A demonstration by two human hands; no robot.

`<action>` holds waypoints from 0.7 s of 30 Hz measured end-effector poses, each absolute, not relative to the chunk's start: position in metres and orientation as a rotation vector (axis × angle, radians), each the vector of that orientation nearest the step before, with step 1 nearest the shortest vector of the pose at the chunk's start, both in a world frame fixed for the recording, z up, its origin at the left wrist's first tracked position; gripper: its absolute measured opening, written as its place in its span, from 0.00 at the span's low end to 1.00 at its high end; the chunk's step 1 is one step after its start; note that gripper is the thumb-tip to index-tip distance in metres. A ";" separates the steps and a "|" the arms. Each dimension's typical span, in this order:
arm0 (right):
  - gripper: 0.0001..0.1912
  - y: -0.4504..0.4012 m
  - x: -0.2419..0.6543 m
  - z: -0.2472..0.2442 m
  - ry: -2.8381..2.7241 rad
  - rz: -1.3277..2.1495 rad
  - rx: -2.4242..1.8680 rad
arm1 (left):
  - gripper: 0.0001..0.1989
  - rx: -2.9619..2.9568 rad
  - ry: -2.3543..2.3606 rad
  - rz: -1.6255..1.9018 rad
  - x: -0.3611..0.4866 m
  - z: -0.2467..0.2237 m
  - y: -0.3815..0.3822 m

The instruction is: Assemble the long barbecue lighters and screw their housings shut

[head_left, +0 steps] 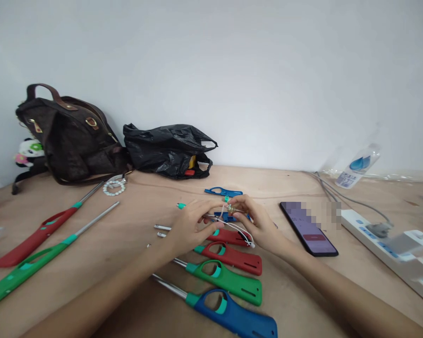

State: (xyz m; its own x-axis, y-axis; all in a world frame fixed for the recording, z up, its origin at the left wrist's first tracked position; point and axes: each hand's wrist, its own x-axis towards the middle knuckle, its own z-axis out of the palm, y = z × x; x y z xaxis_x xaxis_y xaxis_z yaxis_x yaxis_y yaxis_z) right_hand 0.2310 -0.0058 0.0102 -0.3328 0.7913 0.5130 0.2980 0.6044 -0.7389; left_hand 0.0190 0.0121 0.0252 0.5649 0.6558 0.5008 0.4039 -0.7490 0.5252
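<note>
My left hand (pixel 192 225) and my right hand (pixel 261 223) meet over the middle of the table, fingers closed. Between my right fingertips is a small brass-coloured fitting (pixel 231 209). Thin white wires (pixel 238 227) loop below the hands; the fingers of my left hand pinch around their upper part, partly hidden. Beneath the hands lies a blue casing half (pixel 226 217), and behind it another blue casing half (pixel 223 191) with a small teal piece (pixel 226 199) close by. Red, green and blue long-neck lighters (pixel 232 279) lie in a row nearer to me.
On the left lie a red lighter (pixel 38 239), a green lighter (pixel 31 270) and a bead bracelet (pixel 114 187). A dark backpack (pixel 81 145) and black plastic bag (pixel 158 150) stand by the wall. At right are a phone (pixel 317 239), power strip (pixel 384 251) and bottle (pixel 359 166).
</note>
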 end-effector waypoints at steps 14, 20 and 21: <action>0.05 0.013 0.243 0.007 -1.827 0.640 -0.983 | 0.14 2.472 0.932 0.893 0.011 0.018 0.028; 0.04 0.033 0.262 -0.011 -1.897 0.581 -1.081 | 0.11 2.376 0.952 0.863 0.004 0.009 0.044; 0.05 0.035 0.263 -0.015 -1.924 0.563 -1.087 | 0.11 2.392 0.958 0.866 0.003 0.007 0.046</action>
